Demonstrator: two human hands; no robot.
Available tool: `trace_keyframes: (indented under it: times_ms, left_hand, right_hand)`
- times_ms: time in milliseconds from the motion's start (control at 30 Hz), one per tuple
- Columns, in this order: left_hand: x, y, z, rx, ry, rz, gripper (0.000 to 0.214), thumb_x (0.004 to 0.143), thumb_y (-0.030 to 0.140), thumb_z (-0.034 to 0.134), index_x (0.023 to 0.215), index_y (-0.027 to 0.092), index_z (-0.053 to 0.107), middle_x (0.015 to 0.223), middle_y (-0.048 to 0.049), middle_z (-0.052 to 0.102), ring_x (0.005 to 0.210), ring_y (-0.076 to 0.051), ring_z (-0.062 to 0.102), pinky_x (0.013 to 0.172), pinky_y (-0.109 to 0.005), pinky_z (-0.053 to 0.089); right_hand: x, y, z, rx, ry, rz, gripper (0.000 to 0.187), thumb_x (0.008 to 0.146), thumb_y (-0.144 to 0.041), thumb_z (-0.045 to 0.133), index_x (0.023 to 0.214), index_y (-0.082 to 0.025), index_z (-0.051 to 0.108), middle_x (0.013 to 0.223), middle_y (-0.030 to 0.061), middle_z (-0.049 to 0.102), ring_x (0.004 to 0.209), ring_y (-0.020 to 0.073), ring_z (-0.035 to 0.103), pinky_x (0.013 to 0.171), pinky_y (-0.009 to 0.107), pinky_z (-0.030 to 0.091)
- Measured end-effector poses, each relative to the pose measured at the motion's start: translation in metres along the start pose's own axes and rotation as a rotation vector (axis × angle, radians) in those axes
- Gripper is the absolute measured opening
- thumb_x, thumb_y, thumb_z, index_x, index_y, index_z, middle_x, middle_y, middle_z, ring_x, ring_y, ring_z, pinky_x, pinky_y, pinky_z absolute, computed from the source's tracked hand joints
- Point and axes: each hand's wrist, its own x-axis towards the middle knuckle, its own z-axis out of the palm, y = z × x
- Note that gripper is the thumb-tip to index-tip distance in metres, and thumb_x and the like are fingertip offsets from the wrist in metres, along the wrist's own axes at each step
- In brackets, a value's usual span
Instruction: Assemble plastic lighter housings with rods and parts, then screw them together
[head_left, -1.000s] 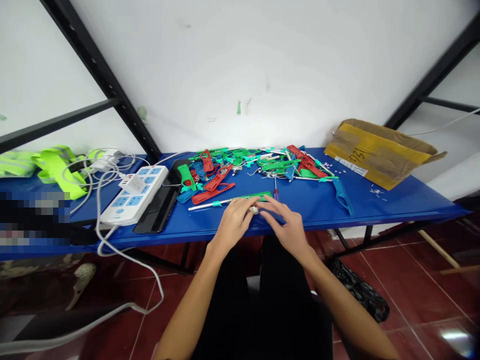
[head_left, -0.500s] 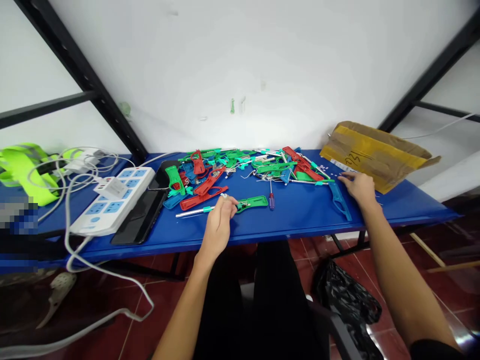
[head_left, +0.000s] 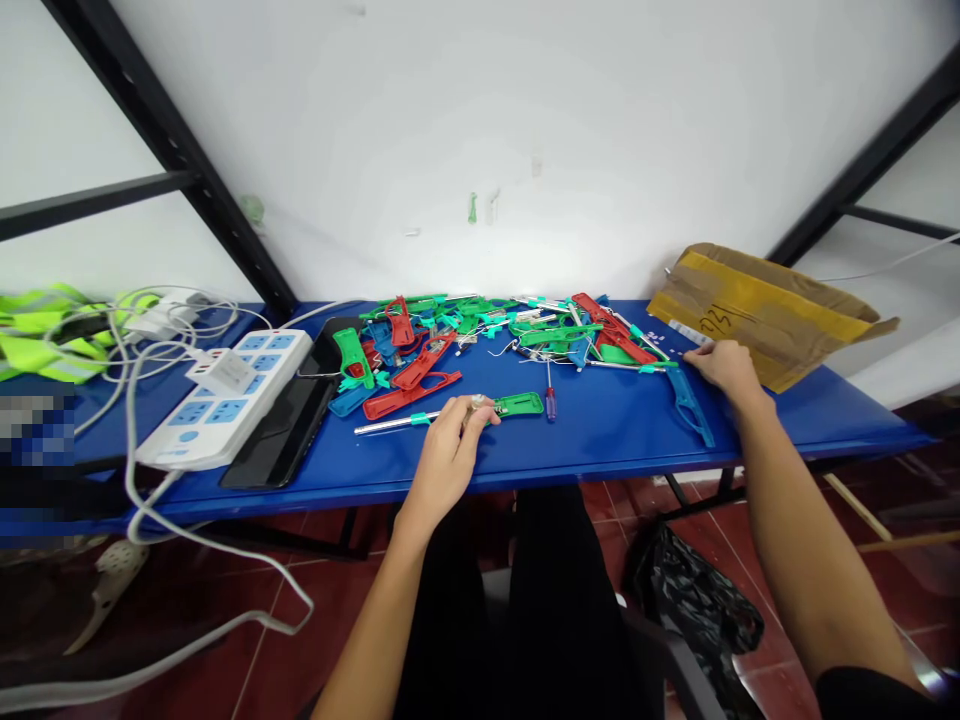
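Note:
My left hand (head_left: 453,440) is closed in a pinch on a small whitish, shiny part (head_left: 478,402). Just beneath it lies a long-necked lighter with an uncovered green handle shell (head_left: 523,404) and a metal tube (head_left: 386,425) pointing left; my fingers hide its middle. At the right, my right hand (head_left: 726,370) reaches down to the table with fingertips together, beside small white pieces (head_left: 655,338). Whatever is between those fingertips is too small to make out. A blue lighter shell (head_left: 688,405) lies left of that hand, and a screwdriver (head_left: 551,402) lies between the hands.
Along the wall spreads a pile of red, green and blue lighter parts (head_left: 427,372). A cardboard box (head_left: 750,315) stands at the right. On the left are a power strip (head_left: 225,400), a dark phone (head_left: 281,440) and loose white cables (head_left: 131,440). A black bag (head_left: 690,590) sits below the table.
My left hand has turned a little and moved slightly right over the green lighter, still pinching the small part. My right hand stays by the white pieces, fingertips still together. The view has shifted slightly.

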Motion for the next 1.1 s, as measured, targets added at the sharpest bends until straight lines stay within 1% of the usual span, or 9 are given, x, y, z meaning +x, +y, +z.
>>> trace_keyframes:
  times_ms: [133,300,433,567,633,700,867,967,1100]
  left_hand:
    - [0.0,0.002,0.0,0.002,-0.013,0.011,0.034,0.116,0.041,0.048,0.099,0.023,0.072,0.113,-0.0045,0.075,0.113,-0.02,0.068,0.103,-0.031,0.045]
    - [0.0,0.004,-0.001,-0.002,-0.028,-0.002,0.034,0.115,0.041,0.048,0.095,0.023,0.07,0.111,-0.0042,0.075,0.109,-0.02,0.067,0.1,-0.03,0.045]
    - [0.0,0.006,-0.001,0.005,-0.034,-0.005,0.034,0.114,0.042,0.049,0.093,0.023,0.068,0.11,-0.0044,0.076,0.105,-0.02,0.067,0.098,-0.03,0.045]
    - [0.0,0.005,-0.001,-0.018,-0.04,-0.021,0.028,0.114,0.04,0.05,0.104,0.023,0.069,0.104,-0.0032,0.077,0.099,-0.019,0.068,0.098,-0.031,0.047]
    - [0.0,0.003,-0.001,-0.053,-0.035,-0.034,0.025,0.114,0.04,0.051,0.12,0.024,0.069,0.098,-0.0019,0.076,0.095,-0.019,0.068,0.096,-0.031,0.048]
    - [0.001,0.001,-0.001,-0.06,-0.023,-0.03,0.027,0.113,0.04,0.052,0.129,0.024,0.068,0.097,-0.0017,0.076,0.093,-0.019,0.068,0.096,-0.032,0.048]
    - [0.001,0.001,-0.003,0.012,-0.063,0.007,0.032,0.115,0.044,0.049,0.125,0.025,0.073,0.122,-0.0061,0.076,0.114,-0.023,0.066,0.107,-0.035,0.047]
    - [0.001,0.004,-0.004,0.055,-0.132,0.032,0.037,0.118,0.043,0.04,0.126,0.025,0.072,0.122,-0.0062,0.075,0.114,-0.022,0.064,0.111,-0.037,0.044]
    - [0.002,0.007,-0.006,0.13,-0.2,0.095,0.034,0.118,0.039,0.042,0.13,0.026,0.071,0.116,-0.0046,0.073,0.109,-0.022,0.062,0.111,-0.038,0.043]
  right_hand:
    - [0.007,-0.018,-0.012,-0.066,-0.081,-0.019,0.047,0.099,-0.039,0.073,0.092,0.007,0.081,0.091,0.0284,0.074,0.07,0.0183,0.059,0.073,0.04,0.038]
    - [-0.001,-0.036,-0.027,-0.057,-0.168,-0.061,0.036,0.097,-0.028,0.075,0.068,-0.008,0.076,0.057,0.0121,0.064,0.059,0.0193,0.058,0.071,0.041,0.039]
    - [-0.028,-0.042,-0.042,0.015,-0.056,-0.143,0.019,0.096,-0.017,0.073,0.077,-0.014,0.073,0.052,0.0066,0.062,0.058,0.0198,0.057,0.074,0.038,0.043]
    - [-0.079,-0.063,-0.042,0.191,0.109,-0.293,0.005,0.101,-0.021,0.068,0.099,-0.017,0.069,0.074,0.0063,0.071,0.069,0.0172,0.065,0.078,0.031,0.048]
    - [-0.115,-0.086,-0.032,0.582,0.005,-0.457,0.009,0.099,-0.027,0.072,0.101,-0.019,0.069,0.072,0.003,0.069,0.061,0.0157,0.062,0.064,0.029,0.047]
    - [-0.153,-0.113,-0.016,0.877,-0.217,-0.57,0.023,0.099,-0.043,0.074,0.103,-0.021,0.068,0.068,-0.0009,0.066,0.05,0.0128,0.053,0.047,0.026,0.039]
    - [-0.224,-0.168,0.029,1.222,-0.605,-0.686,0.039,0.095,-0.059,0.078,0.104,-0.021,0.07,0.069,-0.0034,0.062,0.046,0.0093,0.048,0.041,0.023,0.036]
    - [-0.24,-0.176,0.044,1.282,-0.686,-0.733,0.036,0.098,-0.054,0.078,0.114,-0.023,0.068,0.078,-0.0021,0.066,0.054,0.0098,0.051,0.044,0.023,0.04]
    - [-0.246,-0.167,0.052,1.35,-0.66,-0.737,0.032,0.101,-0.046,0.077,0.121,-0.027,0.059,0.092,-0.0008,0.069,0.064,0.0117,0.056,0.048,0.023,0.043]
